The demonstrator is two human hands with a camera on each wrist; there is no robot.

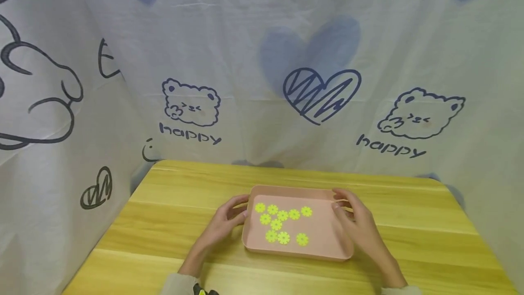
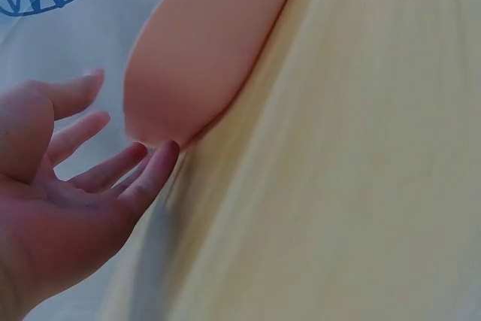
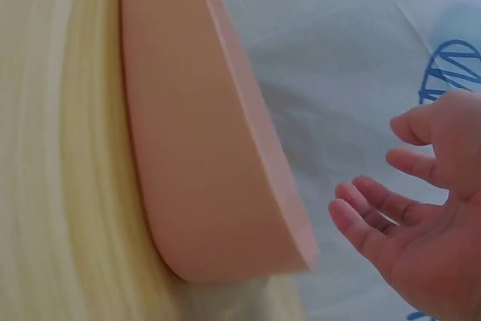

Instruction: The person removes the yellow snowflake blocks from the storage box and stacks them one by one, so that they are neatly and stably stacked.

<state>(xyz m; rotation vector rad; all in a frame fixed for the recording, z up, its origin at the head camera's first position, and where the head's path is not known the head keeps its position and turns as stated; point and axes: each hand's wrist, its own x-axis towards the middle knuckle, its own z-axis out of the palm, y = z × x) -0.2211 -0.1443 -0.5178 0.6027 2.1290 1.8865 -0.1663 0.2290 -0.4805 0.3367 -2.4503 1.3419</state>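
A shallow pink tray (image 1: 319,229) with rounded corners lies flat on the wooden table. Several small bright yellow flower-shaped pieces (image 1: 282,216) are scattered over the left and middle of its floor. At the tray's left end is my left hand (image 1: 224,223), fingers loosely bent; in the left wrist view two fingertips (image 2: 171,148) come right to the tray's corner. My right hand (image 1: 362,226) is by the right end, overlapping the rim in the head view. From the right wrist, a gap shows between its relaxed fingers (image 3: 353,223) and the tray wall (image 3: 203,125).
The yellow wood-grain table (image 1: 196,181) ends at a back edge with rounded corners. Close behind it hangs a pale cloth (image 1: 249,117) printed with hearts and bear faces, and more cloth (image 1: 53,195) runs along the left side.
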